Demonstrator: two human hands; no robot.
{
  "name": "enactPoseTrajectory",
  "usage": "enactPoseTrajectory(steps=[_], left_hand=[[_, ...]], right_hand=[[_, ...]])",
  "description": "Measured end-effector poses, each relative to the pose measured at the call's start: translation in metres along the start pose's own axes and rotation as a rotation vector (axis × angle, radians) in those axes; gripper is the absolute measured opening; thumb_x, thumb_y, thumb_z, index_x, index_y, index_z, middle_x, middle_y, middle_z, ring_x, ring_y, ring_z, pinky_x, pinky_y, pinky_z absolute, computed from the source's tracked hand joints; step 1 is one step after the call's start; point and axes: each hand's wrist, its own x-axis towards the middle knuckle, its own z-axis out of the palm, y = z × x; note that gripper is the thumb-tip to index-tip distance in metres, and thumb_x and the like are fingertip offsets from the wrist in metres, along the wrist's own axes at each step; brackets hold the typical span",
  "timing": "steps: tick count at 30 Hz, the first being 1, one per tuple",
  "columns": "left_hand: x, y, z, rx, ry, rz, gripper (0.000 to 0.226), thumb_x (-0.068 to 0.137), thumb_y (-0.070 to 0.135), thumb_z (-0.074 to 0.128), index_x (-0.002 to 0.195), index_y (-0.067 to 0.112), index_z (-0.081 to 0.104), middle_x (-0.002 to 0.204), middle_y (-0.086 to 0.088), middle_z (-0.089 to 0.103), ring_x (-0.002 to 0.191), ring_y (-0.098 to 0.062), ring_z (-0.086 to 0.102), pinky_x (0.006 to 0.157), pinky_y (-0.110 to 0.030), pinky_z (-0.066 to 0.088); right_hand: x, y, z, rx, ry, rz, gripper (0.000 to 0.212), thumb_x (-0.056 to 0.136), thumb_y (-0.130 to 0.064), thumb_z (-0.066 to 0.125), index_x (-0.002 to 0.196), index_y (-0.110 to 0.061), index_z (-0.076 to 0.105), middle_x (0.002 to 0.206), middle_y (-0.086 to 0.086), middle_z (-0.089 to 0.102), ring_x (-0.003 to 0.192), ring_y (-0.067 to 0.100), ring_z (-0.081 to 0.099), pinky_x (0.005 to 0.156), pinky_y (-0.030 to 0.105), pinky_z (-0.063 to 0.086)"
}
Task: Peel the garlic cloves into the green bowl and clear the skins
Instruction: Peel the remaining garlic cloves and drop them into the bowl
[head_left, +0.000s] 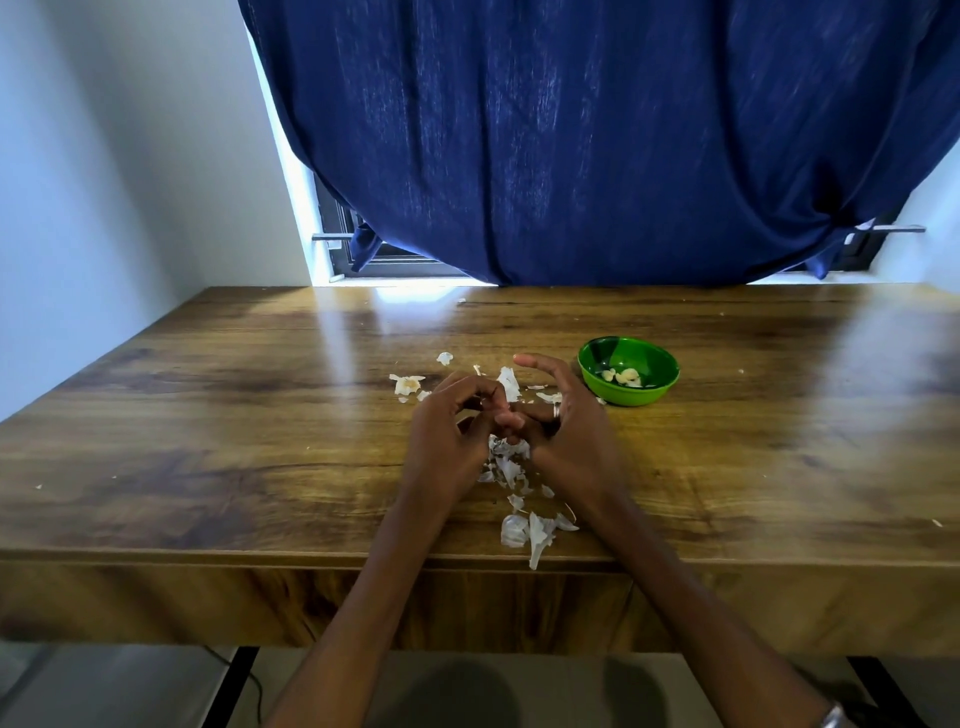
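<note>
My left hand (447, 436) and my right hand (566, 431) meet at the middle of the wooden table (234, 415). The curled fingertips of both pinch a garlic clove between them, and the fingers almost hide it. My right hand wears a ring, and its index finger sticks out forward. The green bowl (631, 397) stands just right of my right hand and holds a few peeled cloves (626, 376). White garlic skins (506, 462) lie under and between my hands.
More skins lie in a pile at the table's near edge (535, 530) and scattered beyond my hands (408, 384). A blue curtain (597, 145) hangs behind the table's far edge. A white wall stands on the left.
</note>
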Motion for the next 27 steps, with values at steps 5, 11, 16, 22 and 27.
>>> enactPoseTrajectory(steps=[5,11,16,22,27], left_hand=[[0.0007,-0.0015,0.0027,0.110,0.020,0.085,0.027,0.082,-0.015,0.064,0.088,0.010,0.070,0.091,0.002,0.065,0.089,-0.010,0.064,0.077,-0.019,0.052],[0.0006,0.0001,0.0025,0.148,-0.005,0.096,0.026,0.083,-0.015,0.062,0.088,0.010,0.068,0.088,0.001,0.061,0.080,-0.014,0.058,0.068,-0.011,0.042],[-0.0006,0.0029,0.0021,0.161,-0.008,0.107,0.037,0.080,-0.016,0.059,0.084,0.021,0.058,0.085,0.001,0.058,0.078,-0.011,0.053,0.064,-0.013,0.040],[-0.0018,0.0054,0.0035,0.101,0.057,0.107,0.029,0.086,-0.012,0.057,0.086,0.017,0.059,0.086,-0.001,0.061,0.077,-0.007,0.060,0.067,-0.017,0.049],[-0.0034,0.0024,0.0045,-0.004,0.110,0.029,0.025,0.088,-0.013,0.061,0.096,0.009,0.063,0.090,-0.002,0.068,0.084,-0.020,0.071,0.070,-0.035,0.061]], right_hand=[[-0.0024,-0.0008,0.0015,0.048,0.024,0.011,0.052,0.087,-0.010,0.080,0.127,-0.029,0.054,0.084,-0.015,0.077,0.076,0.003,0.075,0.069,0.032,0.061],[-0.0013,-0.0031,0.0023,0.128,-0.007,0.013,0.050,0.086,-0.007,0.080,0.124,-0.026,0.054,0.080,-0.008,0.078,0.074,0.008,0.075,0.069,0.020,0.058],[-0.0004,-0.0030,0.0024,0.145,-0.029,0.009,0.047,0.086,-0.007,0.079,0.122,-0.024,0.056,0.080,-0.009,0.078,0.073,0.008,0.075,0.066,0.016,0.056],[-0.0017,-0.0026,0.0029,0.105,-0.016,-0.006,0.046,0.089,-0.004,0.076,0.127,-0.021,0.056,0.080,-0.013,0.077,0.075,0.002,0.074,0.062,0.014,0.054],[-0.0019,-0.0024,0.0009,0.065,0.061,-0.018,0.052,0.089,-0.002,0.074,0.132,-0.023,0.051,0.077,-0.032,0.070,0.072,-0.013,0.068,0.058,0.006,0.045]])
